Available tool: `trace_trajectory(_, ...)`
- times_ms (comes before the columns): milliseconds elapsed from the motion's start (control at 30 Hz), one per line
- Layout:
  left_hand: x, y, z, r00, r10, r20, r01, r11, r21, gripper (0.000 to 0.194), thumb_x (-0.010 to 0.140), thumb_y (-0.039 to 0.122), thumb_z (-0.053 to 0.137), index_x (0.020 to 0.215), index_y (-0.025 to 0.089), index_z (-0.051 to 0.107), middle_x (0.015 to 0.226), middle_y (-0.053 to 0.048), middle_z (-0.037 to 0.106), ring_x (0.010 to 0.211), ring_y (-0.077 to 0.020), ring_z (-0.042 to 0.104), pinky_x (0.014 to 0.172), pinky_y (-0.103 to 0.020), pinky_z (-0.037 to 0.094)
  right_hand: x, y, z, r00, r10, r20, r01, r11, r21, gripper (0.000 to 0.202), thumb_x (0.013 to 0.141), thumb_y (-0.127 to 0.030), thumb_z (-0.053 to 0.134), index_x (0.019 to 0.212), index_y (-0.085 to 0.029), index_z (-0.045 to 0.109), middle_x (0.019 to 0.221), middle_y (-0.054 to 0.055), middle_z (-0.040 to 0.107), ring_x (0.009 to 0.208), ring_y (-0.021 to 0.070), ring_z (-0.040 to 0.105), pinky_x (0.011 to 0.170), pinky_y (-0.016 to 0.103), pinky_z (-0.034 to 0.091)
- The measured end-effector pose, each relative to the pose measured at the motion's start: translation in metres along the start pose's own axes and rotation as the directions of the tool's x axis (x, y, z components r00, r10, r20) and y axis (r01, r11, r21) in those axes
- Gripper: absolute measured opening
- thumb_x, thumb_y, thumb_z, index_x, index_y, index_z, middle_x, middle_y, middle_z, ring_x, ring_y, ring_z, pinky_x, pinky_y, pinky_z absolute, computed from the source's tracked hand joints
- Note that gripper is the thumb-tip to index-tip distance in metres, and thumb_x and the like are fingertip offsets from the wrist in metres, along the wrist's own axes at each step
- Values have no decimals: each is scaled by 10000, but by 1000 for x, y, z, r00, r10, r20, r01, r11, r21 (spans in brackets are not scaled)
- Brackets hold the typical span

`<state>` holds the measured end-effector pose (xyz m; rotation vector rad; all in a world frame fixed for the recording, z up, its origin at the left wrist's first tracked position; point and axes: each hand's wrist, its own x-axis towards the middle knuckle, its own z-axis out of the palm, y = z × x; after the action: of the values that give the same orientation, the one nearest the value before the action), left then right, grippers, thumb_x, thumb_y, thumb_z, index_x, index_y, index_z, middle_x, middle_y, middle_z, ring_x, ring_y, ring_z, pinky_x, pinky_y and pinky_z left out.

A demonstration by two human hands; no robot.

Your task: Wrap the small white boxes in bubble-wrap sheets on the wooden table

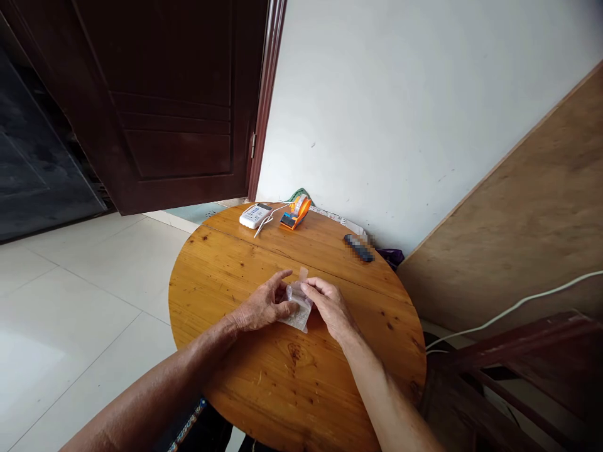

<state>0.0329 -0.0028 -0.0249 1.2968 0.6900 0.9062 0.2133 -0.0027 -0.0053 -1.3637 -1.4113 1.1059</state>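
A small clear plastic bag (298, 319) lies over the middle of the round wooden table, between my two hands. My left hand (268, 302) grips its left side, the thumb pressed on top and the index finger stretched out past it. My right hand (328, 302) pinches the upper right edge of the bag between thumb and fingers. A short see-through strip (304, 273), which looks like tape, sticks up beside the right fingertips. What is inside the bag, if anything, I cannot make out.
Toward the back of the wooden table (226, 263) stand an orange tape dispenser (296, 213) and a white device with a cable (255, 215). A dark, blurred-out object (358, 247) lies at the back right. A dark red door (179, 113) and a white wall (377, 107) rise behind.
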Motion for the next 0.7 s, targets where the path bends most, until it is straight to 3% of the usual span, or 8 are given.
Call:
trace_trajectory(200, 4, -1, 2, 999, -24, -25, 23, 999, -42, 908, 715, 423, 772, 1454, 170, 309, 1000, -36, 554, 852, -144, 554, 745, -285, 439, 1, 3, 8, 990, -121, -78, 116, 991, -70, 328, 794, -490, 636, 700, -176, 653, 641, -13, 582, 626, 145, 501, 580, 246, 402)
trace_trajectory(367, 5, -5, 2, 999, -22, -49, 22, 1000, -4, 876, 740, 467, 754, 1453, 176, 337, 941, -14, 536, 785, -125, 522, 705, -270, 423, -1, -1, 10, 987, -137, -80, 127, 984, -123, 311, 818, -452, 600, 679, -177, 646, 613, -24, 537, 608, 132, 460, 571, 241, 369)
trace_trajectory(500, 5, -11, 1, 998, 12, -54, -9, 999, 52, 837, 788, 470, 709, 1464, 154, 331, 952, -19, 542, 795, -130, 513, 733, -286, 424, 1, -2, 10, 993, -104, -56, 99, 992, -81, 304, 802, -459, 623, 714, -172, 666, 653, -12, 584, 638, 143, 496, 602, 249, 392)
trace_trajectory(700, 6, -14, 2, 995, 55, -79, -43, 988, 147, 765, 814, 455, 671, 1444, 147, 364, 903, 1, 531, 766, -122, 493, 732, -281, 409, 3, 1, 14, 986, -113, -120, 117, 993, 28, 263, 770, -448, 653, 740, -187, 648, 676, -10, 599, 648, 149, 515, 621, 252, 425)
